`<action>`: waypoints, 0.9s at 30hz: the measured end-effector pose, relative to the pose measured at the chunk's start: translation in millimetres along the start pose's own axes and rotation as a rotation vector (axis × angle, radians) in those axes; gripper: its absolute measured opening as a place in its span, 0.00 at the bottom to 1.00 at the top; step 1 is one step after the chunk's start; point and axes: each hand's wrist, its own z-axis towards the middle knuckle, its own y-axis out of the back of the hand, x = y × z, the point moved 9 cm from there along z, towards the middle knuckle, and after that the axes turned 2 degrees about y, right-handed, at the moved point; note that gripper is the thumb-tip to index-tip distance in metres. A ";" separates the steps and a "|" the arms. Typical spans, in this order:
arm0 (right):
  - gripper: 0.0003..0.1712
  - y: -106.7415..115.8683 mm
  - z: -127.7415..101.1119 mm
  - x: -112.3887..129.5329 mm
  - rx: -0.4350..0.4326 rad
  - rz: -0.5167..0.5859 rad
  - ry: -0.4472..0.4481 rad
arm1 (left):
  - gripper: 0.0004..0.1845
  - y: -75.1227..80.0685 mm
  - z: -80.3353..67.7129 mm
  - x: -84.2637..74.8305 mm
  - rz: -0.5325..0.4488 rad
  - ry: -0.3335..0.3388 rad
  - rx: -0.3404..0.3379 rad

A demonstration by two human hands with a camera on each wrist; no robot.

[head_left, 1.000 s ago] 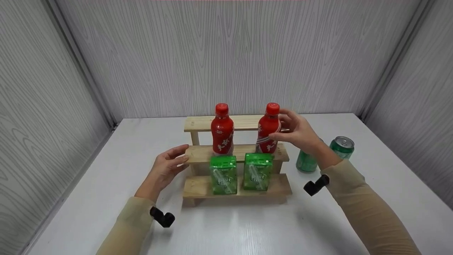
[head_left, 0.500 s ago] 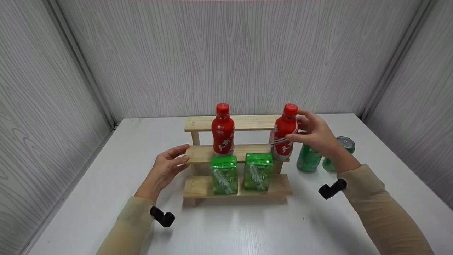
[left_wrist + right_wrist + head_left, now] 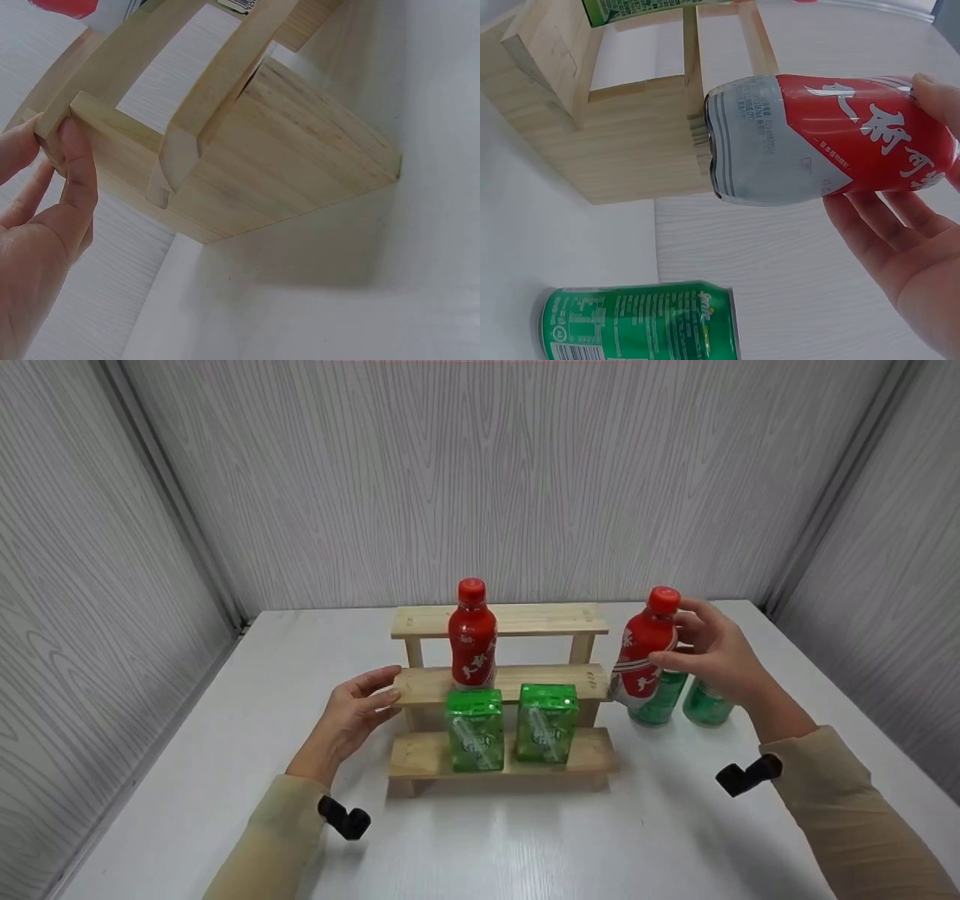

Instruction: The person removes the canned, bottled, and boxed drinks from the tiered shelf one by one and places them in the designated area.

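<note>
In the head view, my right hand (image 3: 716, 652) grips a red soda bottle (image 3: 646, 649) with a red cap, tilted slightly, just right of the wooden tiered rack (image 3: 420, 686). The right wrist view shows the bottle's clear base beside the rack's side panel, fingers and thumb around its red label. My left hand (image 3: 356, 712) pinches the left end of the rack's middle shelf; the left wrist view shows the thumb and fingers on that wooden corner (image 3: 52, 139). A second red bottle (image 3: 472, 641) stands upright on the middle shelf.
Two green juice boxes, a left box (image 3: 475, 735) and a right box (image 3: 547, 727), stand on the bottom shelf. Two green cans stand on the white table (image 3: 480, 840) at the right, a nearer can (image 3: 660, 705) and a farther can (image 3: 707, 706), partly behind the bottle and hand.
My right hand has carried the red bottle rightward from above the middle shelf to beyond the rack's right end, in front of the cans. My left hand has stayed at the shelf end.
</note>
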 end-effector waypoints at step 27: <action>0.37 20.4 -67.5 -51.0 0.001 -0.111 -0.072 | 0.28 -5.1 1.2 -0.2 -0.050 -0.002 -0.002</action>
